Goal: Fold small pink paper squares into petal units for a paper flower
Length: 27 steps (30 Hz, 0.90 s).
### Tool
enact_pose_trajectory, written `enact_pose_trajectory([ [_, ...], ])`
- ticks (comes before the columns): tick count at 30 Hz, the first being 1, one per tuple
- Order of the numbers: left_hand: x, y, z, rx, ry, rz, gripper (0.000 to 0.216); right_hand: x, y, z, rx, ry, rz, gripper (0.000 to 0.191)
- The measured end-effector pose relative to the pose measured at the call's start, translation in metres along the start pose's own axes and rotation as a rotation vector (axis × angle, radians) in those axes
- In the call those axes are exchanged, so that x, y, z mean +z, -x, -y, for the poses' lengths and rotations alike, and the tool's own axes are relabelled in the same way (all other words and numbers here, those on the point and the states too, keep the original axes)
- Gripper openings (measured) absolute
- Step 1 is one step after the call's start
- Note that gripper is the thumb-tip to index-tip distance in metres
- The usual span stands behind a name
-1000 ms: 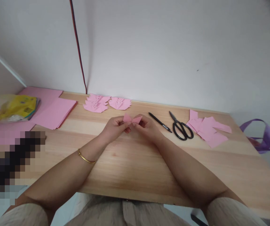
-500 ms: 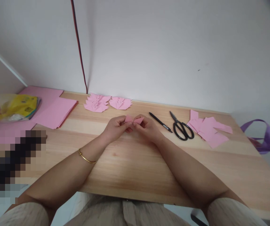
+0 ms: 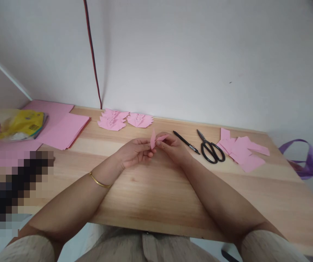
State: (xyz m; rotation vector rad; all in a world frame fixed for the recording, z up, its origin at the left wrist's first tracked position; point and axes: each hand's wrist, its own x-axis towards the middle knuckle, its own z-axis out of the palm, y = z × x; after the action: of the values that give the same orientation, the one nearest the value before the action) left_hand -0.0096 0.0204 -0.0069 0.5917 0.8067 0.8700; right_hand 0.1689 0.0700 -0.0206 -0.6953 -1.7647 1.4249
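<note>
A small folded piece of pink paper (image 3: pixel 153 140) is held above the wooden table, one flap upright and another slanting to the right. My right hand (image 3: pixel 174 148) pinches it between thumb and fingers. At its left side, my left hand (image 3: pixel 136 153) has thumb and forefinger on the paper's edge, while its other fingers curl loosely below. Part of the paper is hidden by the fingers. Right of my hands lie a black pen (image 3: pixel 186 142) and black-handled scissors (image 3: pixel 210 147).
Pink zigzag-edged paper cutouts (image 3: pixel 113 119) lie near the wall. A stack of pink sheets (image 3: pixel 63 129) and a yellow plastic bag (image 3: pixel 24 123) are at the left. Pink scraps (image 3: pixel 241 149) lie at the right, with a purple strap (image 3: pixel 310 160) beyond the table edge.
My left hand has loosened from its tight pinch, its lower fingers now showing apart. The paper's left flap has turned upright. My right hand keeps its grip.
</note>
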Motion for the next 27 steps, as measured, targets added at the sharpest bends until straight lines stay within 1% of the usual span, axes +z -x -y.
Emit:
enact_pose_trajectory([
  [2,-0.002,-0.001,0.001,0.020,0.019,-0.012,0.023,0.000,0.001,-0.002,0.022,-0.006,0.002,0.020],
  [6,-0.003,-0.004,0.002,0.102,-0.013,-0.084,0.029,0.001,0.000,-0.005,0.055,-0.003,-0.056,0.038],
  [7,-0.003,-0.005,0.002,0.133,-0.017,-0.116,0.030,0.001,-0.001,-0.006,0.060,0.005,-0.067,0.037],
  [9,-0.002,-0.006,0.003,0.188,-0.006,-0.189,0.028,0.000,-0.001,-0.006,0.075,0.022,-0.082,0.030],
  [11,-0.001,-0.008,0.003,0.223,0.019,-0.256,0.024,-0.001,-0.001,-0.005,0.087,0.011,-0.076,0.026],
  [14,-0.001,-0.009,0.004,0.255,0.035,-0.304,0.017,-0.002,-0.001,-0.005,0.059,-0.049,-0.003,0.029],
  [17,-0.003,-0.010,0.006,0.274,0.004,-0.295,0.013,0.000,-0.001,-0.003,0.047,-0.016,0.010,0.026],
  [20,-0.003,-0.010,0.008,0.288,-0.056,-0.241,0.017,0.003,-0.001,-0.002,0.045,0.061,-0.032,0.019],
  [23,-0.001,-0.011,0.011,0.307,-0.149,-0.195,0.022,0.004,-0.002,-0.002,0.036,0.102,-0.055,0.019],
  [27,0.002,-0.011,0.014,0.339,-0.280,-0.214,0.027,0.005,0.000,-0.002,0.042,0.073,-0.031,0.019],
])
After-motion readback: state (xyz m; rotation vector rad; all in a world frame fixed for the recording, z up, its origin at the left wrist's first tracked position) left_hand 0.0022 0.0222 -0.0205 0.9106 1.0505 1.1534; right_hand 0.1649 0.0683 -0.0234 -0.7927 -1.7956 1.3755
